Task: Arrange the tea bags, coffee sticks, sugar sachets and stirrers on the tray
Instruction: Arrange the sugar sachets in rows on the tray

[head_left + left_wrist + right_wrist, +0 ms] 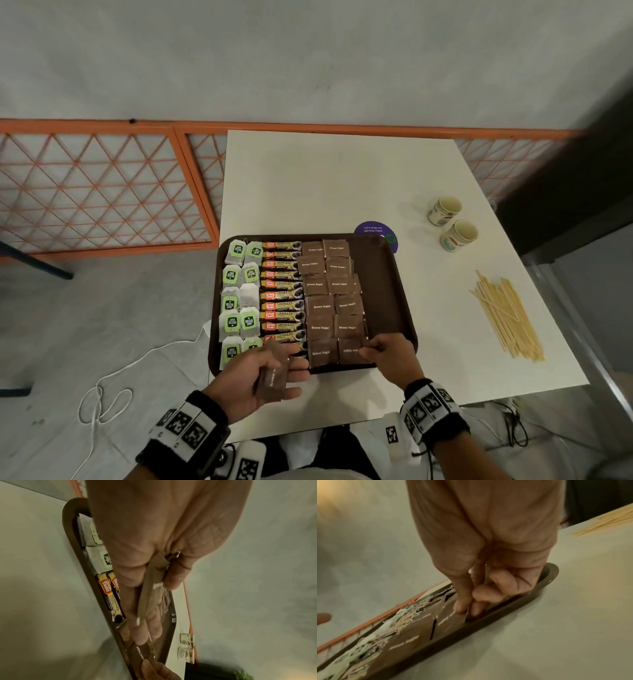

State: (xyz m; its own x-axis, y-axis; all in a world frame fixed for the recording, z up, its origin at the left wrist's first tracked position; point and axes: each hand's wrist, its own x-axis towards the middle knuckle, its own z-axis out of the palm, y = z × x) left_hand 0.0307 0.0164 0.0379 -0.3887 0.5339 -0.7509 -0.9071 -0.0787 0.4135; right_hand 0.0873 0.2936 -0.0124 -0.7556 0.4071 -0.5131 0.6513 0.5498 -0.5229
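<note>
A dark brown tray (387,274) sits on the white table. It carries columns of green-tagged tea bags (236,284), coffee sticks (282,291) and brown sugar sachets (329,298). My left hand (274,370) hovers over the tray's near edge and holds a small stack of brown sugar sachets (272,377) (150,592) between thumb and fingers. My right hand (383,353) (467,609) pinches the right edge of the nearest sugar sachet (351,351) (452,618) lying in the tray's front row. The wooden stirrers (507,315) lie in a loose pile on the table, right of the tray.
Two patterned paper cups (452,222) stand at the table's back right. A purple round sticker (375,231) peeks out behind the tray. The tray's right strip holds nothing. An orange lattice fence (102,185) runs behind the table, and a white cable (102,394) lies on the floor to the left.
</note>
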